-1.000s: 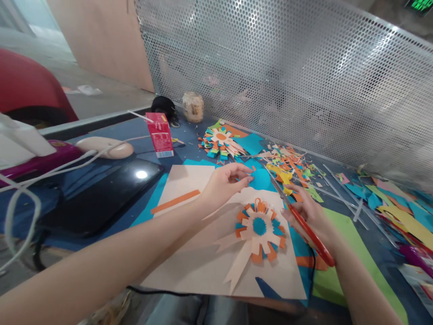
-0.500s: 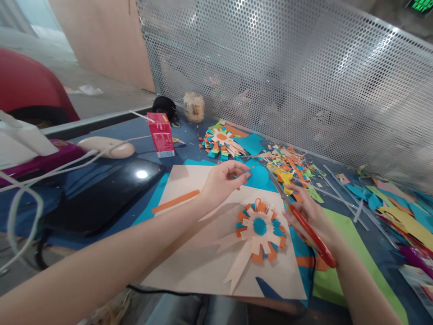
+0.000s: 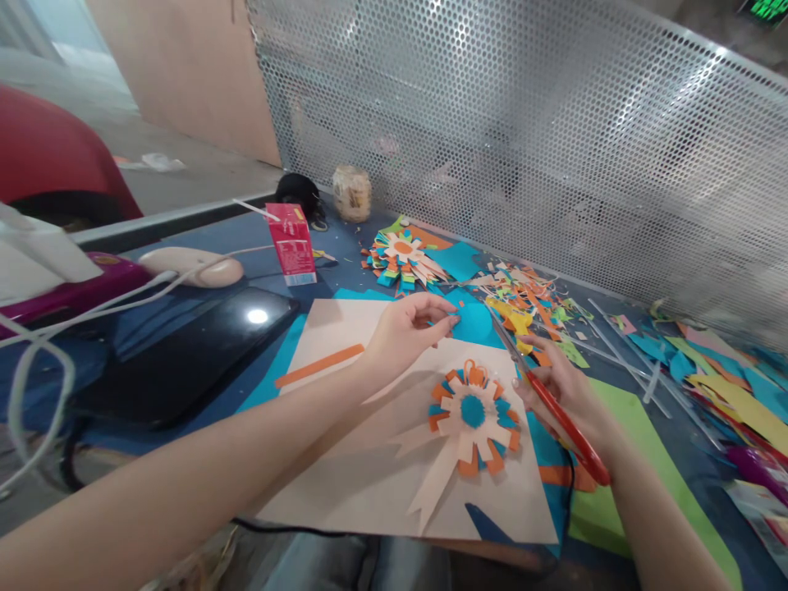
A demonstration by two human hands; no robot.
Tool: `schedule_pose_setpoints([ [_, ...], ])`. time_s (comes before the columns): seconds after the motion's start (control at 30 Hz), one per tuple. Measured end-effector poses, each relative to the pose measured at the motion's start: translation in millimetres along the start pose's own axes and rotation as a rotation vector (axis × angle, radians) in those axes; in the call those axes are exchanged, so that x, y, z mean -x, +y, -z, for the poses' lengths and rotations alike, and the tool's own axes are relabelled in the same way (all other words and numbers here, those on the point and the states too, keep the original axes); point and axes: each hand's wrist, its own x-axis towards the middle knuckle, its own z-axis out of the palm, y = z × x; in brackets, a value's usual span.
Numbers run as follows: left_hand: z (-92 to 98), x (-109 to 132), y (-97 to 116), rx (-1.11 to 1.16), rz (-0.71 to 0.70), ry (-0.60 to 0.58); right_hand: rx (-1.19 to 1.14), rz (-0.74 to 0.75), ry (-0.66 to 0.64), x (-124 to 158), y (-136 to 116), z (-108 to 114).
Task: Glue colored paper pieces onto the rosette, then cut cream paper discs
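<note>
Blue tabletop (image 3: 345, 238): left hand (image 3: 403, 332) pinches a blue paper scrap (image 3: 456, 311), right hand (image 3: 563, 386) grips red scissors (image 3: 547, 400); red carton (image 3: 291, 245) print unreadable.

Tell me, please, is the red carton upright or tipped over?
Upright: the carton stands on its base on the table, with its straw sticking out of the top.

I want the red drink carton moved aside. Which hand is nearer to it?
Left. The left hand is over the beige sheet, right of the red drink carton; the right hand, holding red scissors, is farther right, beyond the paper rosette.
</note>
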Motion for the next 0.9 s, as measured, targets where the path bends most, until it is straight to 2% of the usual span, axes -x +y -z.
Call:
schedule_pose_setpoints([
  [0.13, 0.2, -0.7, -0.2, -0.029, -0.002, 0.026, 0.009, 0.006, 0.012, 0.2, 0.0, -0.5],
  [0.3, -0.1, 0.6, -3.1, -0.080, -0.105, 0.036, 0.011, -0.007, 0.015, 0.1, -0.8, -0.7],
  [0.9, 1.2, 0.9, -6.2, -0.139, -0.142, 0.015, 0.054, 0.043, 0.005, -0.6, 1.7, -1.3],
])
